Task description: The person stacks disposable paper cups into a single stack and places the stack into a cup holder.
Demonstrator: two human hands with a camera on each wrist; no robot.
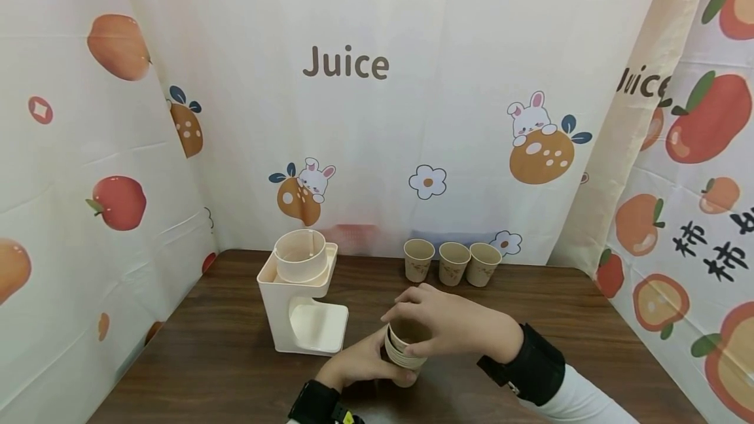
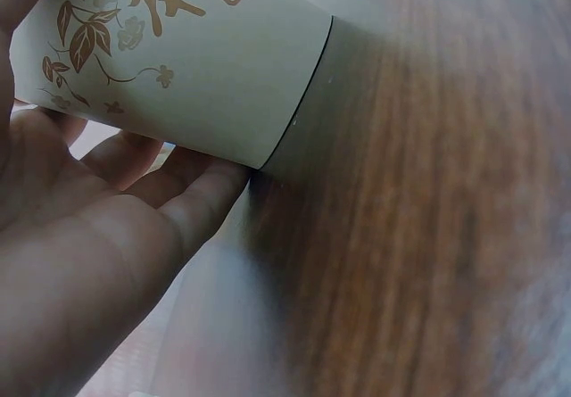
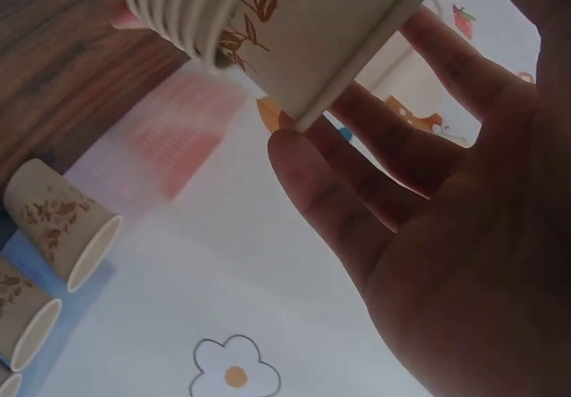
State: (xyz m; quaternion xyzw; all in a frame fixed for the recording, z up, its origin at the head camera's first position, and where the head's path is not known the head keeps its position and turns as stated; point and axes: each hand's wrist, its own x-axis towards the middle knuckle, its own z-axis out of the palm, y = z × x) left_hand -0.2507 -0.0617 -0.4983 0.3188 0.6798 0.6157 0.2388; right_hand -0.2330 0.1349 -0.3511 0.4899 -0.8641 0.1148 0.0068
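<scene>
My left hand [image 1: 366, 364] is wrapped around a stack of nested paper cups [image 1: 396, 357], near the front of the table. In the left wrist view, the lowest cup [image 2: 205, 67] has brown leaves and lettering, and its base is close to the wood. My right hand [image 1: 450, 324] reaches over the stack and grips the top paper cup [image 3: 335, 36] around its rim. That cup stands partly out of the stack, its printed side showing above the layered rims [image 3: 174, 9] in the right wrist view. The right palm is partly in shadow.
Three paper cups stand in a row at the back: a left one [image 1: 417, 262], a middle one [image 1: 453, 265] and a right one [image 1: 483, 267]. A cream-white machine [image 1: 277, 313] with a round top container stands left of my hands. A printed curtain [image 1: 377, 129] encloses the dark wooden table [image 1: 224, 358].
</scene>
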